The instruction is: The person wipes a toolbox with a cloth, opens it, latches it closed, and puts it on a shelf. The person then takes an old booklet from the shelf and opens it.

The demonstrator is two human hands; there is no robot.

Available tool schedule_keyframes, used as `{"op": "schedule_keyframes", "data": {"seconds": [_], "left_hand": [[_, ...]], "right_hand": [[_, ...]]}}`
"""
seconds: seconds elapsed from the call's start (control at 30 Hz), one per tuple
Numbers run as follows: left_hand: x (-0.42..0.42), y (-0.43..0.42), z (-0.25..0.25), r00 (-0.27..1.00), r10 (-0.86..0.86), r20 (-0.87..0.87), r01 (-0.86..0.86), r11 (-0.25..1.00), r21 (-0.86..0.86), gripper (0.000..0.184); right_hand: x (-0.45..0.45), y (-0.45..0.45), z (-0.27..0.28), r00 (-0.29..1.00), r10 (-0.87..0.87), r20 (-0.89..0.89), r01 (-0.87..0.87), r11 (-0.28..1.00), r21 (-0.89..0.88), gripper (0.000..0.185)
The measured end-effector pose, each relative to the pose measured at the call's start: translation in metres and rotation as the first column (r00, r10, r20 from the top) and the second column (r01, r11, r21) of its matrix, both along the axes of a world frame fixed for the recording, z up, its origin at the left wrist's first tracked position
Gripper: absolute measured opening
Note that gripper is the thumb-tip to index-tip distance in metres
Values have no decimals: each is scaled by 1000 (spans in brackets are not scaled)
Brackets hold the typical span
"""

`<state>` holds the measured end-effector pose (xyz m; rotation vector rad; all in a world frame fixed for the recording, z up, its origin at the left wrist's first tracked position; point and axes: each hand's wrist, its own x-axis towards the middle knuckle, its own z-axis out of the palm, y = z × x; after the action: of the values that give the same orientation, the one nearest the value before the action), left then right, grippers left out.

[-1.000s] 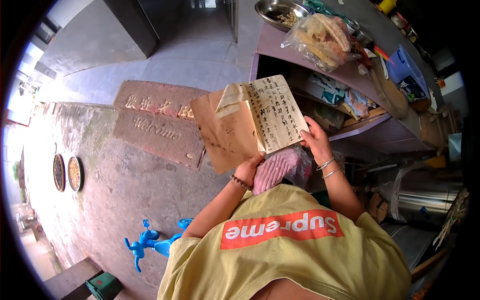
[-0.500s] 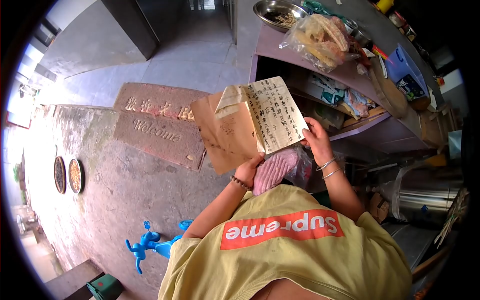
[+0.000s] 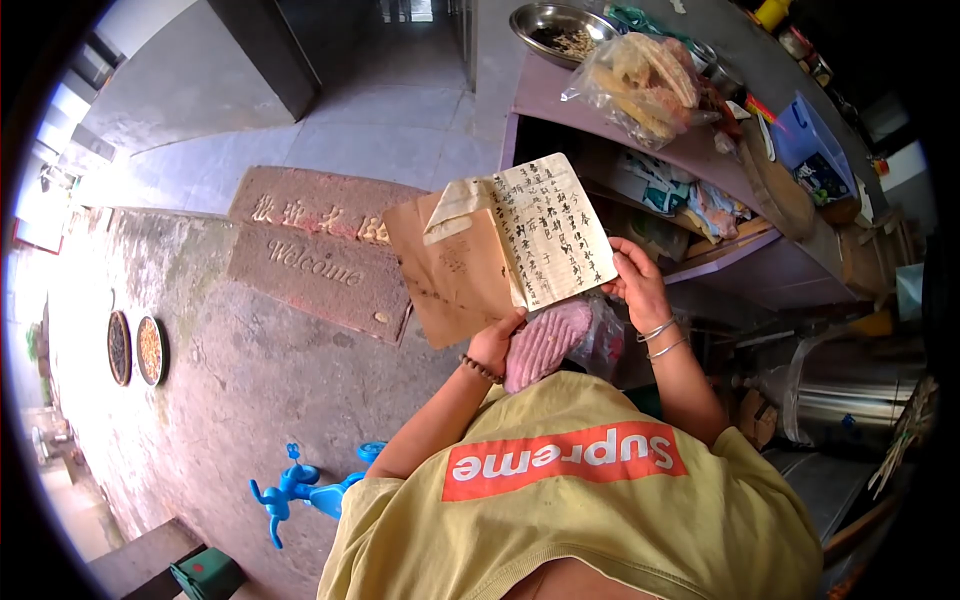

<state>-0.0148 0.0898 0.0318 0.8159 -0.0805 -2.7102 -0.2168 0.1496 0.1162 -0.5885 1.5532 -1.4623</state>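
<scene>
An open notebook [image 3: 556, 235] with handwritten characters on its yellowed right page is held up between my hands. Its brown cover [image 3: 455, 285] lies opened to the left, with a folded paper flap [image 3: 460, 212] at the top. My left hand [image 3: 493, 345], a beaded bracelet on the wrist, pinches the lower edge near the spine. On the other side, my right hand [image 3: 638, 288], with metal bangles, grips the page's lower right edge between thumb and fingers. Just below the notebook shows a pink ribbed thing [image 3: 545, 348] that looks like a slipper, beside my left hand.
A welcome mat [image 3: 310, 255] lies on the concrete floor, left of the notebook. Two round trays [image 3: 151, 350] and a blue toy tricycle [image 3: 300, 490] are farther left. At the upper right, a cabinet [image 3: 560, 100] carries a metal bowl [image 3: 545, 22] and a plastic bag [image 3: 645, 85].
The fingers of my right hand have shifted slightly along the page's edge. The notebook and my left hand stay nearly where they were.
</scene>
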Motion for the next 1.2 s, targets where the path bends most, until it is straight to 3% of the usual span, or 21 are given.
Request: {"op": "schedule_keyframes", "data": {"seconds": [0.5, 0.63, 1.2], "left_hand": [[1, 3, 5, 998, 1, 67, -1, 1000, 2, 28], [2, 6, 2, 1000, -6, 9, 6, 1000, 9, 29], [-1, 8, 7, 986, -12, 168, 18, 999, -35, 30]], "right_hand": [[-3, 7, 3, 1000, 15, 7, -15, 1000, 2, 27], [-3, 12, 1, 1000, 5, 16, -4, 1000, -10, 28], [-1, 20, 7, 999, -4, 53, 5, 1000, -27, 25]]}}
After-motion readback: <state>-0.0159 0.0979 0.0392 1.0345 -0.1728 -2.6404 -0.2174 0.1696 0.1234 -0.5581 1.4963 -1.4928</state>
